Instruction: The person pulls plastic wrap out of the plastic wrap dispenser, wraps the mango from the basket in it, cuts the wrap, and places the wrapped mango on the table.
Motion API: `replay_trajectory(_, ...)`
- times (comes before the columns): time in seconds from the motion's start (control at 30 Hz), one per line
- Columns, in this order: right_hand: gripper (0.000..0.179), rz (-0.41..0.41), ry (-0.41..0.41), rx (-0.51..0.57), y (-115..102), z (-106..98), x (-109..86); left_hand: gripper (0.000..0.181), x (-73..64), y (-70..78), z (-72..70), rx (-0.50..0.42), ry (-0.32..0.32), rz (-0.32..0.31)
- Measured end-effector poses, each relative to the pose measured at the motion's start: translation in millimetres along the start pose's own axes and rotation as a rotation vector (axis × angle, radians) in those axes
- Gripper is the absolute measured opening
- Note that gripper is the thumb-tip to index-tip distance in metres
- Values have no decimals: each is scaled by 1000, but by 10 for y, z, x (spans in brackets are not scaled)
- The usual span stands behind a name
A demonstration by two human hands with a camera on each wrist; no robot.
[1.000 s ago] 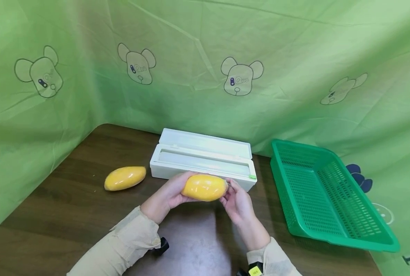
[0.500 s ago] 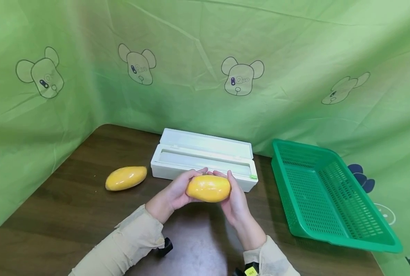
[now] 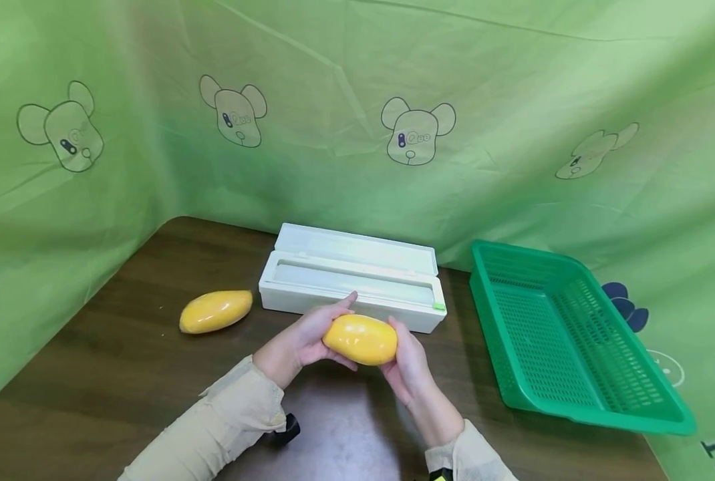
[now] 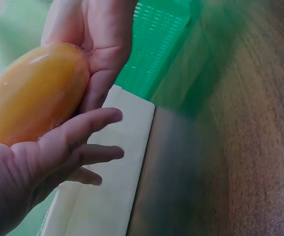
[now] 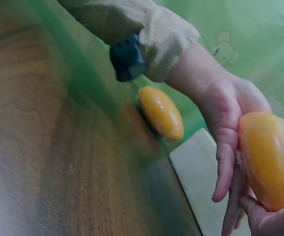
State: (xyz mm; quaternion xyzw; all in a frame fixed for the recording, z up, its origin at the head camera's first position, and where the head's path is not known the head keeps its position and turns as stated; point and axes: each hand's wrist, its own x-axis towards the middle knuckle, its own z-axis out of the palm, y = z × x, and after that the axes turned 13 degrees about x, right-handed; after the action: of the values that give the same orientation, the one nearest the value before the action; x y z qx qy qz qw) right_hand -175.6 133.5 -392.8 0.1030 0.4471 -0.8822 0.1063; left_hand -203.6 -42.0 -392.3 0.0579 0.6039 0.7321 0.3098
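A yellow mango [image 3: 362, 339] with a shiny clear film around it is held up between both hands, in front of the white box. My right hand [image 3: 410, 364] grips its right end, with a fingertip pressed to the skin in the right wrist view. Against the other end lies my left hand [image 3: 306, 342]; its fingers [image 5: 224, 172] stretch out straight and spread, apart from the fruit. Loose film wrinkles show at the mango's end by the left palm. On the table to the left rests a second film-covered mango [image 3: 216, 311].
The long white cling film dispenser [image 3: 351, 304] stands behind the hands with its lid [image 3: 357, 248] raised and a roll inside. A green plastic basket [image 3: 502, 361] sits at the right of the dark wooden table [image 3: 123, 374]. Green cloth [image 3: 327, 100] hangs around the back and sides.
Both hands turn the mango, and it now tilts down toward the right and sits slightly lower. My left fingers have spread away from it; my right hand has moved from its tip to grip its end.
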Motion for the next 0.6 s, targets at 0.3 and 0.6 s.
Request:
replay_trajectory(0.3,54,-76,-102,-70,-9,35,-15,65,-29,102,1,84,57,-18)
replay_trajectory(0.6,65,-23,-89,-67,39,62,15,49,-20,44,-35,168,74,75)
